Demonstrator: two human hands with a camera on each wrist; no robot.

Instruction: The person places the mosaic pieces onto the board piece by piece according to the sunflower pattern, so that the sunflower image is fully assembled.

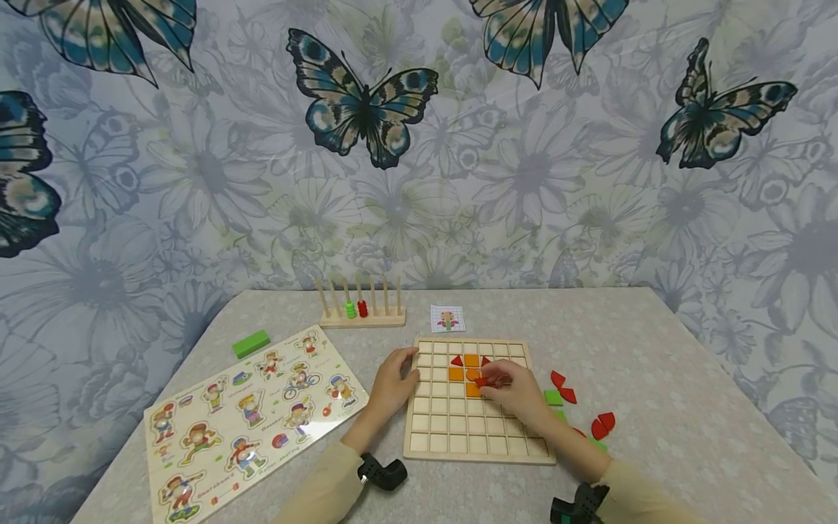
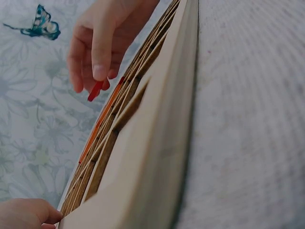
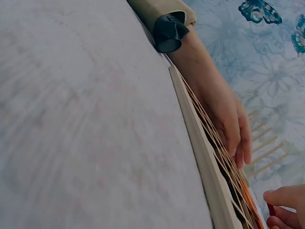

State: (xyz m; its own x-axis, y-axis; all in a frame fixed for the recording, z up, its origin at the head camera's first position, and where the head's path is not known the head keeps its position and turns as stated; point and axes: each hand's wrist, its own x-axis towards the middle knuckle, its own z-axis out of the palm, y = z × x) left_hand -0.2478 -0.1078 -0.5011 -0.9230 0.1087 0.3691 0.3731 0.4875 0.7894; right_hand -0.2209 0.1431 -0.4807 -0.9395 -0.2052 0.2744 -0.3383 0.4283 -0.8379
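Observation:
A wooden grid board (image 1: 419, 444) lies on the table in front of me, with orange tiles (image 1: 456, 373) and small red pieces (image 1: 457, 360) set in its upper cells. My right hand (image 1: 487, 380) hovers over those cells and pinches a red piece (image 1: 482, 381) between thumb and fingers; the left wrist view shows the same red piece (image 2: 95, 90) just above the board's rim (image 2: 157, 143). My left hand (image 1: 407, 364) rests with relaxed fingers on the board's left edge, also seen as the left hand (image 3: 228, 119) in the right wrist view.
Loose red pieces (image 1: 563, 388) and green pieces (image 1: 553, 397) lie right of the board. A picture puzzle (image 1: 249, 415) and a green block (image 1: 252, 343) are at left. A peg rack (image 1: 362, 319) and a pattern card (image 1: 448, 319) stand behind, before the butterfly wall.

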